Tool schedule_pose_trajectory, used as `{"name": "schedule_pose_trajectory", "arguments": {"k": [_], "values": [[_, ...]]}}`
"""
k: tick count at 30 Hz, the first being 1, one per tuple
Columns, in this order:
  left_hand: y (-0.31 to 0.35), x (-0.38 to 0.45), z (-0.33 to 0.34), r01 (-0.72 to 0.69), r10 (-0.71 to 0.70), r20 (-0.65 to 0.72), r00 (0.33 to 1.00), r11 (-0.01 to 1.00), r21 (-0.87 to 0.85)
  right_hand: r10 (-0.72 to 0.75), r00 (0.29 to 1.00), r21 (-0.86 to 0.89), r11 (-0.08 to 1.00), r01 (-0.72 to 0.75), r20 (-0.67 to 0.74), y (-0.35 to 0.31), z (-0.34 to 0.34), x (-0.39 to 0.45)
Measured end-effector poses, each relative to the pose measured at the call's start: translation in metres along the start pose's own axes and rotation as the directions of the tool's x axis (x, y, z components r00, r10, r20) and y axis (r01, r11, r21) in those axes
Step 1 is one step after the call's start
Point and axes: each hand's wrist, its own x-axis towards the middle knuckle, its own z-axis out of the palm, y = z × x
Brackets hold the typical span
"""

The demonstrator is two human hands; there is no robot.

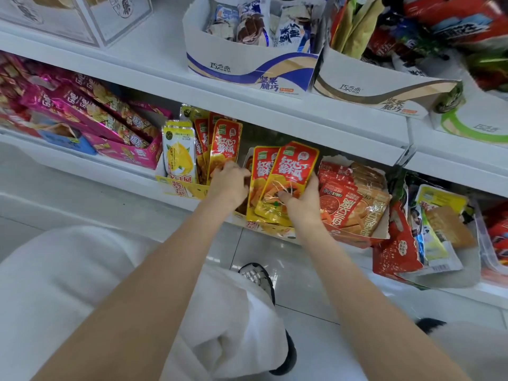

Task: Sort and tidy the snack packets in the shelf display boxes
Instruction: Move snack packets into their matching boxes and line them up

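Red-and-yellow snack packets (291, 171) stand in a low display box (275, 231) on the lower shelf. My right hand (302, 202) grips the front packets of that bunch, thumb across the clear window. My left hand (228, 182) reaches into the gap just left of them, fingers curled against an upright red packet (226, 144); whether it grips anything is hidden. A yellow display box (181, 189) on the left holds that packet, more red ones and a yellow fruit packet (178, 155).
Pink boxes of snacks (90, 116) fill the shelf's left. Red and brown packets (351, 196) sit in a torn box to the right, with loose bags (428, 232) beyond. White-and-blue boxes (247, 64) stand on the upper shelf. My knees and shoes are below.
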Motion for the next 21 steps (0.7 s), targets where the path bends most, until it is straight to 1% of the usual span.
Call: {"name": "schedule_pose_trajectory", "arguments": {"k": [2,4,5,6,7,9,10,12,13,15,16,17,19,20,21], "values": [[-0.003,0.002,-0.009,0.063,-0.070,-0.019,0.997,0.972,-0.226,0.041,0.999,-0.049,0.998,-0.042,-0.013,0.001,0.021,0.005],[-0.005,0.000,-0.009,0.060,-0.072,-0.025,0.997,0.944,-0.325,0.064,0.998,-0.170,0.983,-0.063,0.000,0.004,0.039,0.008],[-0.006,-0.001,-0.006,0.024,-0.032,-0.020,0.999,0.951,-0.309,0.072,0.997,-0.231,0.971,-0.065,0.023,0.005,0.046,0.009],[-0.007,-0.002,-0.003,-0.023,0.026,0.011,1.000,0.973,-0.232,0.071,0.996,-0.310,0.949,-0.050,0.055,0.006,0.050,0.010],[-0.008,-0.003,0.001,-0.072,0.080,0.063,0.995,0.991,-0.113,0.056,0.994,-0.405,0.914,-0.015,0.090,0.006,0.052,0.010],[-0.011,-0.004,0.009,-0.136,0.123,0.141,0.982,0.987,0.083,0.010,0.991,-0.552,0.831,0.068,0.137,0.007,0.047,0.010],[-0.011,-0.004,0.012,-0.142,0.123,0.144,0.982,0.981,0.135,-0.009,0.990,-0.591,0.801,0.094,0.144,0.008,0.042,0.010],[-0.010,-0.004,0.017,-0.138,0.123,0.101,0.987,0.977,0.161,-0.024,0.988,-0.617,0.778,0.115,0.155,0.008,0.028,0.011],[-0.009,-0.004,0.018,-0.129,0.120,0.069,0.990,0.982,0.140,-0.021,0.986,-0.608,0.785,0.120,0.166,0.008,0.022,0.012],[-0.005,-0.004,0.017,-0.104,0.104,-0.014,0.994,0.994,0.045,-0.030,0.978,-0.617,0.771,0.155,0.209,0.009,0.018,0.012],[-0.003,-0.003,0.016,-0.104,0.104,-0.053,0.993,0.995,-0.002,-0.035,0.970,-0.624,0.759,0.183,0.242,0.008,0.020,0.014],[-0.002,-0.002,0.016,-0.124,0.123,-0.069,0.990,0.992,-0.008,-0.026,0.960,-0.615,0.762,0.200,0.279,0.006,0.023,0.014],[-0.003,-0.003,0.018,-0.172,0.175,-0.017,0.984,0.978,0.117,-0.015,0.945,-0.580,0.787,0.212,0.326,0.004,0.024,0.013],[-0.006,-0.003,0.020,-0.176,0.172,0.039,0.984,0.965,0.194,-0.046,0.950,-0.568,0.792,0.223,0.308,0.002,0.021,0.013],[-0.008,-0.003,0.022,-0.165,0.148,0.085,0.985,0.955,0.248,-0.108,0.962,-0.565,0.791,0.235,0.249,0.002,0.015,0.013]]}}
